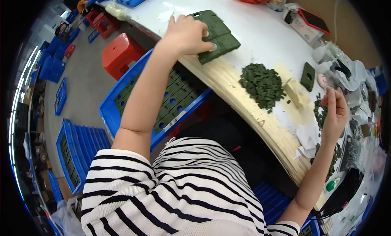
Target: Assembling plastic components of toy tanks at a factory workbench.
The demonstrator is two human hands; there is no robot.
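My left hand (185, 36) is at the table's near left edge, its thumb and fingers closed on a group of flat dark green plastic plates (222, 34) set side by side. Over the right part of the table, my right hand (336, 114) is raised with its fingers pinched together; whatever they hold, if anything, is too small to make out. A heap of small dark green pieces (261, 85) lies between the two hands. Near the right hand are a pale yellow block (296, 94) and a single green plate with a hole (308, 77).
Below the left forearm, a blue crate (106, 110) holds rows of green plates. Red stools (124, 53) stand on the floor beyond it. Plastic bags (356, 73) and more small green pieces (320, 114) crowd the table's right side. A red-edged device (313, 20) rests on a box at the back.
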